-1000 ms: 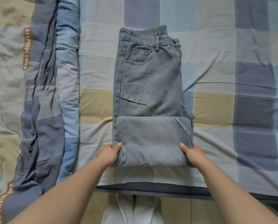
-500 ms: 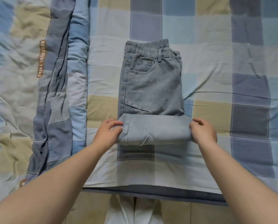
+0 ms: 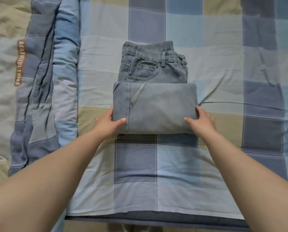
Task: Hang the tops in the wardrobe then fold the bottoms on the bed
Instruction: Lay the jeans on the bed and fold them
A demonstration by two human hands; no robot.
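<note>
While both hands grip it, folded pair of faded grey-blue denim jeans (image 3: 154, 91) lies mid-bed on blue, grey and beige checked bedsheet (image 3: 206, 164). Left hand (image 3: 107, 123) pinches near-left corner of upper fold, thumb on top; right hand (image 3: 201, 120) pinches near-right corner likewise. Waistband shows at far end. Rumpled patchwork quilt (image 3: 39, 81) lies left. Step judged: bottoms-folding, final fold. Next: bring fold onto waistband, edges squared, flatten.

Folded jeans (image 3: 154, 104) between left hand (image 3: 106, 123) and right hand (image 3: 201, 122), seemingly gripped.
</note>
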